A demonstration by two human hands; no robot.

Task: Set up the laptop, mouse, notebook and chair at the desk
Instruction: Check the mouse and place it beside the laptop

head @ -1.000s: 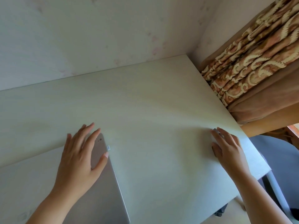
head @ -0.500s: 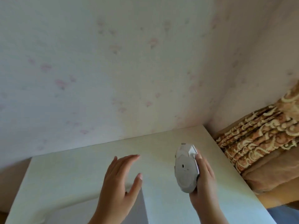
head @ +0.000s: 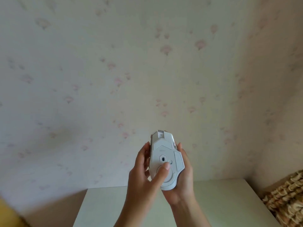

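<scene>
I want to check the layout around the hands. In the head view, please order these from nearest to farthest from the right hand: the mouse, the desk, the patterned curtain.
1. mouse: held in the right hand, underside up.
2. desk: below the hand.
3. patterned curtain: far right, past the desk edge.

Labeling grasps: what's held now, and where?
White mouse, underside up: right hand cups its right side, left hand its left, thumb on the base.

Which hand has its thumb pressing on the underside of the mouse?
The left hand: its thumb lies across the mouse underside, while the right hand cradles it from behind.
</scene>
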